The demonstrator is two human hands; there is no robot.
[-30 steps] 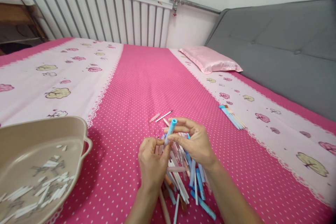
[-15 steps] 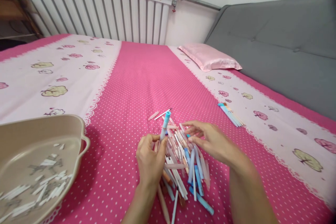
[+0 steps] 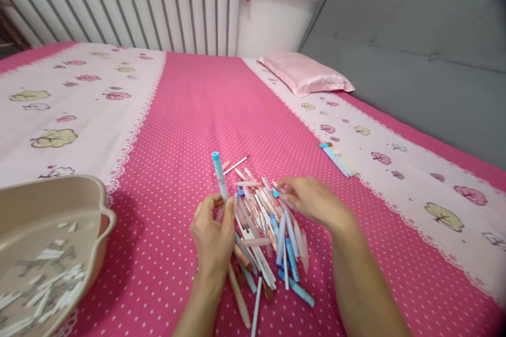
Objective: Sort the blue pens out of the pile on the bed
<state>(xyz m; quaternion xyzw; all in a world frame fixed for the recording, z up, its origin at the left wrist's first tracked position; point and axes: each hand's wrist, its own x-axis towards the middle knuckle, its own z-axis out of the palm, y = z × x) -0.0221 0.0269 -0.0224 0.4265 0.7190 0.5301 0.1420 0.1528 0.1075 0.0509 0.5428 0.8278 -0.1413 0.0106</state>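
Note:
A light blue pen [image 3: 220, 176] with a turquoise end stands nearly upright, pinched between the thumb and fingers of my left hand [image 3: 213, 234]. Below and beside it spreads a loose pile of pens and pen parts [image 3: 261, 221] in pink, white, blue and clear. My right hand [image 3: 312, 200] is at the pile's upper right edge, fingers bent together. A small bright blue piece [image 3: 275, 192] shows beside its fingertips; whatever lies between those fingers is hidden. A white stick with a dark tip [image 3: 236, 165] lies just above the pile.
On the left stands a beige basin [image 3: 103, 216] holding white sticks and grey pieces. A row of blue and orange-brown pens [image 3: 337, 159] lies at the right. Farther off are a pink pillow [image 3: 306, 73] and a grey headboard [image 3: 411, 58], all around the pink dotted bedspread [image 3: 197, 110].
The view has shifted slightly. My left hand has moved left with the blue pen, which now leans left. My right hand's spread fingers have drawn together at the pile's edge.

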